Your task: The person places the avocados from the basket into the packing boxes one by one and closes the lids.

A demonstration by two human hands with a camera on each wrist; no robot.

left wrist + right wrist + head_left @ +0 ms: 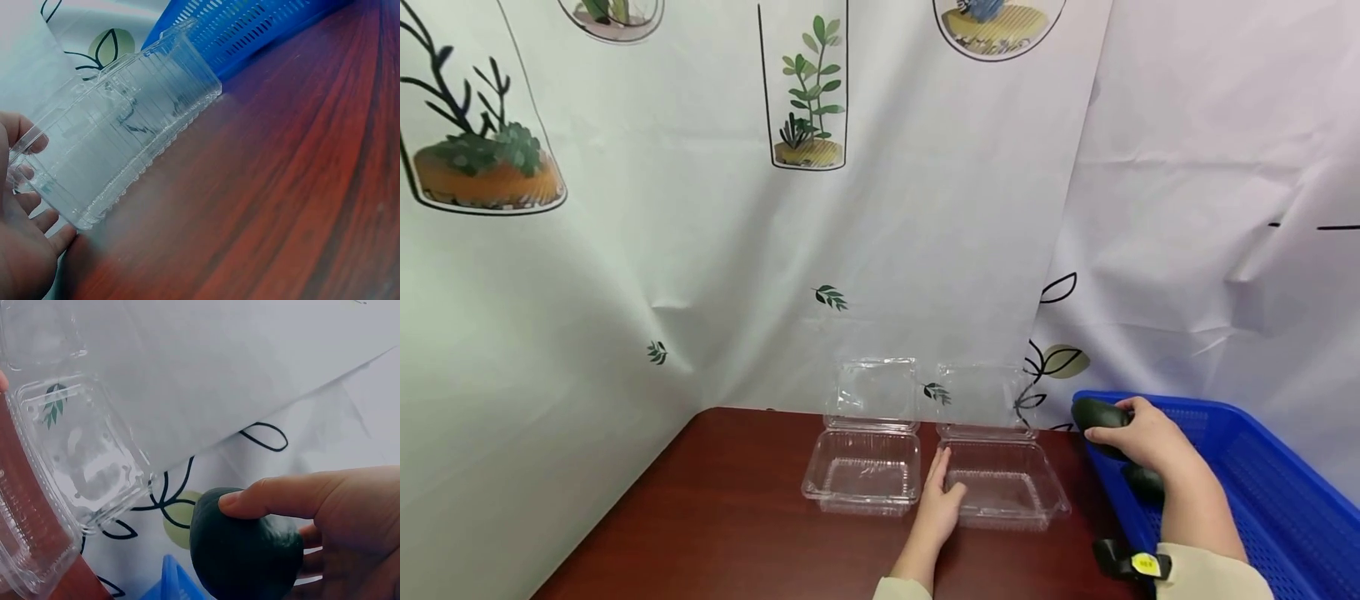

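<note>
Right grip (1152, 437) holds the dark green fruit (244, 553) between thumb and fingers.

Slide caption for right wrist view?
Right hand grips a rounded dark green item near a blue basket and open clear container.

Side by side on the table (700, 525): left container (865, 479) and right container (1011, 487), each with its lid (977, 398) standing behind, before the hanging cloth (925, 250). Between the two, against the right container's left side: left grip (937, 506). Right of both: basket (1247, 412), with lower produce (1142, 482) inside, near its left wall. Above the basket's far left corner: upper produce (1097, 413), in the right grip (1150, 437).
</note>
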